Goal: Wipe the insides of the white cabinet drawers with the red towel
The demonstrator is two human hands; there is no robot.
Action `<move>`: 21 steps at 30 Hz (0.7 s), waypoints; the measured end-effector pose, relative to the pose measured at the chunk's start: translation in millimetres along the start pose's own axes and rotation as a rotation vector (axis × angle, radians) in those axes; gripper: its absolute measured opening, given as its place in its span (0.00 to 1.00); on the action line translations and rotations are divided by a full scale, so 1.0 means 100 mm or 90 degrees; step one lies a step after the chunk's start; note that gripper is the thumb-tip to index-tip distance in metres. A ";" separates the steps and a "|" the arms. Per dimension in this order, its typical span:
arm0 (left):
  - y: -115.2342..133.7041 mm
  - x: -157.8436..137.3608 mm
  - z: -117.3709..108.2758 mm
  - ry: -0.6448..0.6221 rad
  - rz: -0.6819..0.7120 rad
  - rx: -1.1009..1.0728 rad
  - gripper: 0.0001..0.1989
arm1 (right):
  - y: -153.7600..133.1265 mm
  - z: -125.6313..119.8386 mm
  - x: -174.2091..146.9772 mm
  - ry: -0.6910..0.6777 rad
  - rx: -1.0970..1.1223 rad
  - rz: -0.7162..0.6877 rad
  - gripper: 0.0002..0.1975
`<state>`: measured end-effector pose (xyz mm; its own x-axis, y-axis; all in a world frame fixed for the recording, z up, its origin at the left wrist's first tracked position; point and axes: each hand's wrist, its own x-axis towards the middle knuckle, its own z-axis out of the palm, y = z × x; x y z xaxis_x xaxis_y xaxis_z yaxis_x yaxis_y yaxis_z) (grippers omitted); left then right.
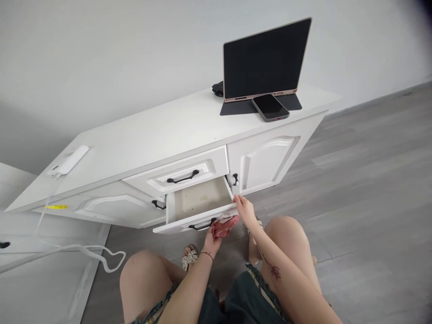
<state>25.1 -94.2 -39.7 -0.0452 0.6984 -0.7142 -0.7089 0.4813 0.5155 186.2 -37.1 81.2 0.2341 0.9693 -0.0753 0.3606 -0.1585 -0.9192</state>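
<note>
A white cabinet [162, 135] stands against the wall, its lower middle drawer [199, 211] pulled out and showing a bare bottom. My left hand [213, 238] sits just below the drawer front, closed around a pink cloth [224, 226]. My right hand [245, 209] touches the right corner of the open drawer's front, fingers on its edge. The drawer's black handle [202, 225] lies between the two hands. I am crouched, with both knees in view below.
On the cabinet top stand a dark tablet [266, 58] on its folded cover and a phone [270, 107] in front of it; a white device [69, 161] with a cable lies at the left end. Grey plank floor [371, 180] stretches right.
</note>
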 end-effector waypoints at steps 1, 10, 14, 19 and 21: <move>0.00 -0.04 0.03 0.012 -0.002 -0.046 0.08 | 0.00 0.00 0.00 0.001 -0.003 0.001 0.23; 0.39 -0.64 0.34 -0.059 -0.035 -0.202 0.17 | -0.01 -0.01 -0.03 0.002 -0.026 -0.007 0.24; 0.71 -0.93 0.30 -0.056 -0.033 -0.226 0.18 | -0.01 -0.01 -0.05 0.007 -0.027 -0.014 0.24; 1.08 -1.09 0.04 -0.033 0.002 -0.257 0.21 | 0.03 -0.02 -0.05 -0.006 -0.032 -0.026 0.25; 1.24 -1.11 -0.13 -0.003 0.022 -0.266 0.21 | 0.04 -0.02 -0.05 -0.011 -0.032 -0.029 0.25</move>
<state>-66.7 -118.6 97.1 -0.0715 0.7132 -0.6973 -0.9316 0.2019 0.3021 187.8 -43.1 78.5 0.2016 0.9786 -0.0409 0.4151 -0.1232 -0.9014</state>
